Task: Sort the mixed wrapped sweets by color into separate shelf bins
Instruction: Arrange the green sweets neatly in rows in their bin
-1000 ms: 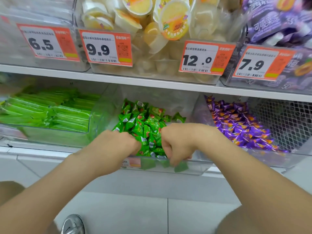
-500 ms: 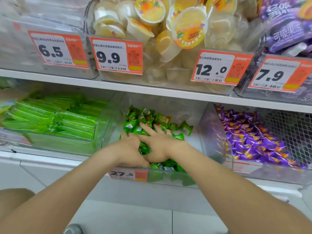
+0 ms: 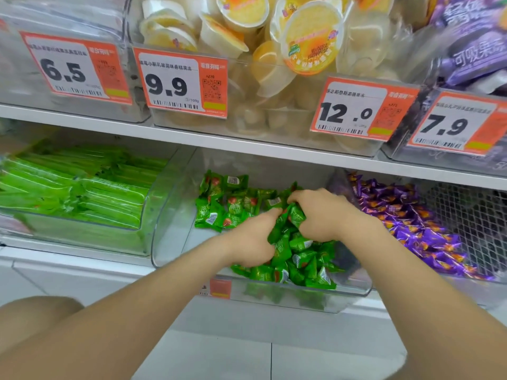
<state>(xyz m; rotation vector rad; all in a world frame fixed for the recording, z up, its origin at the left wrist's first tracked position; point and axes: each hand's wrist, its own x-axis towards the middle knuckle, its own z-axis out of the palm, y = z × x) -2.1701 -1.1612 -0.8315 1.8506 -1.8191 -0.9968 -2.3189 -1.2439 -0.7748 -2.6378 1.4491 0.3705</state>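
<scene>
Head view:
- We see the left grip (image 3: 253,242) in the middle bin (image 3: 170,215), a clear one on the lower shelf, with its fingers curled round some of the green sweets (image 3: 299,259).
- The right grip (image 3: 326,215) is just beside it, almost touching, and its fingers are closed on a bunch of the same green sweets, lifted a little above the heap.
- The green sweets fill the front right part of the middle bin. More of them lie loose towards its back left, and the floor of the bin is bare at the left.
- We see purple sweets (image 3: 406,223) piled in the bin to the right, with wire mesh (image 3: 466,223) beyond them.
- Long green packs (image 3: 82,193) are stacked in the bin to the left.
- On the upper shelf (image 3: 247,145) stand clear bins of jelly cups (image 3: 310,42) and purple pouches (image 3: 472,56).
- Orange price tags there read 6.5 (image 3: 65,71), 9.9 (image 3: 167,86), 12.0 (image 3: 345,112) and 7.9 (image 3: 444,126).
- We see a bare knee (image 3: 41,311) at the lower left, above the tiled floor (image 3: 247,360).
</scene>
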